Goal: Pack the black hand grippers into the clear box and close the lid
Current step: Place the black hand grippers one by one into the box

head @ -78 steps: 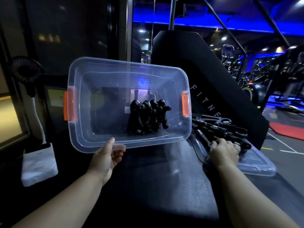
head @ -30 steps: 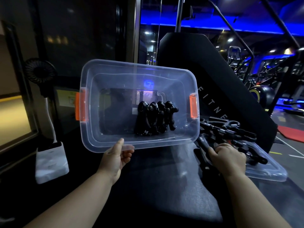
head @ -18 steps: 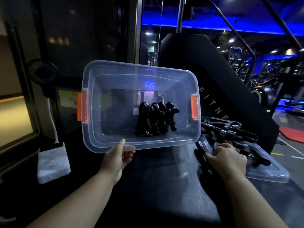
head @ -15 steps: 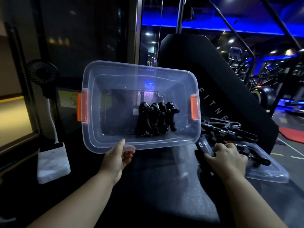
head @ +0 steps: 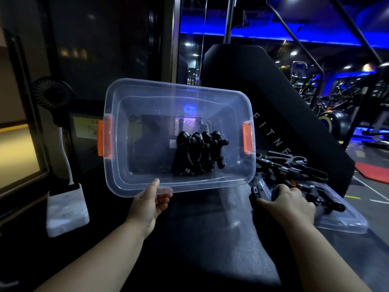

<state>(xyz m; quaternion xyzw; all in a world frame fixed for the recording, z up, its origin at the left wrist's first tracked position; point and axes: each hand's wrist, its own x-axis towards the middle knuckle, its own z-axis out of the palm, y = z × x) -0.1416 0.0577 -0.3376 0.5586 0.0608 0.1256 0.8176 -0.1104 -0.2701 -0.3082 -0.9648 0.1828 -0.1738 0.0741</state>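
Clear plastic storage box [head: 235, 102] tipped up on its long edge, open mouth facing the camera, orange latch [head: 104, 138] on one short end and a second orange latch [head: 247, 138] on the other. Left hand [head: 148, 204] pinching the box's near rim, thumb on the inside face, fingers curled under the lip. Inside the box, a tight cluster of black hand grippers [head: 197, 153], lying against the lower wall, toward the side of the second latch. Just beside the box on that same side, low on the dark bench surface [head: 202, 245], the clear lid [head: 345, 223] lying flat with a loose pile of black grippers [head: 294, 167] on top of it. Right hand [head: 287, 204] down at the near edge of that pile, fingers curled over one gripper's handle [head: 255, 191]; whether fully clamped on it cannot be told from this angle. On the far side of the box from the lid, a small black fan [head: 51, 94] on a white neck, rising from a white block base [head: 67, 209]. Behind the box, a black padded machine panel [head: 263, 85] with pale lettering, partly hidden.
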